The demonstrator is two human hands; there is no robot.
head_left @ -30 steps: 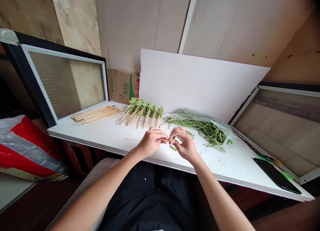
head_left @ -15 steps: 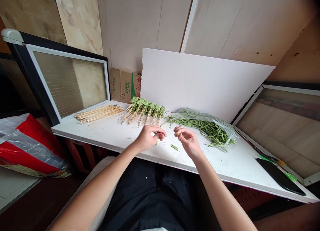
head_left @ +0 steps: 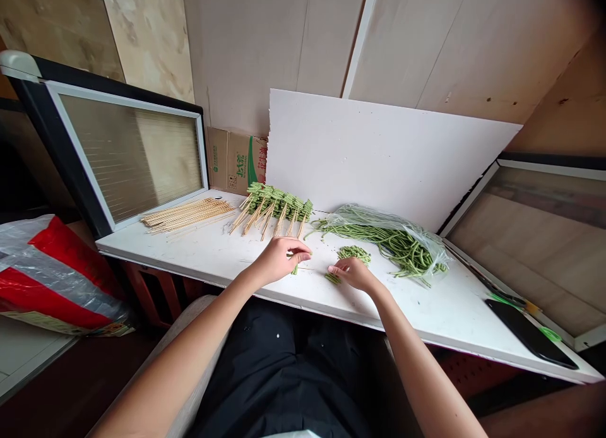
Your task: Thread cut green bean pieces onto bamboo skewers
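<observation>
My left hand (head_left: pixel 283 259) is closed in a pinch, with a short cut piece of green bean (head_left: pixel 295 269) showing under its fingers. A thin stick lies or is held beside it, its far part hidden by the hand. My right hand (head_left: pixel 354 274) has its fingertips drawn together at a few cut bean pieces (head_left: pixel 332 278) on the white table (head_left: pixel 402 315); what is between those fingers is hidden. Just behind the right hand sits a small heap of cut bean pieces (head_left: pixel 354 255).
Bundled bean skewers (head_left: pixel 279 201) are stacked at the back, beside loose bamboo sticks (head_left: pixel 187 214). Long green beans (head_left: pixel 407 248) spill from a clear plastic bag (head_left: pixel 374 217). A black phone (head_left: pixel 530 334) and scissors (head_left: pixel 492 283) lie at right. A cardboard box (head_left: pixel 237 160) stands behind.
My right hand has moved down to the cut bean pieces on the table, uncovering the heap behind it. My left hand has barely moved and keeps its pinch.
</observation>
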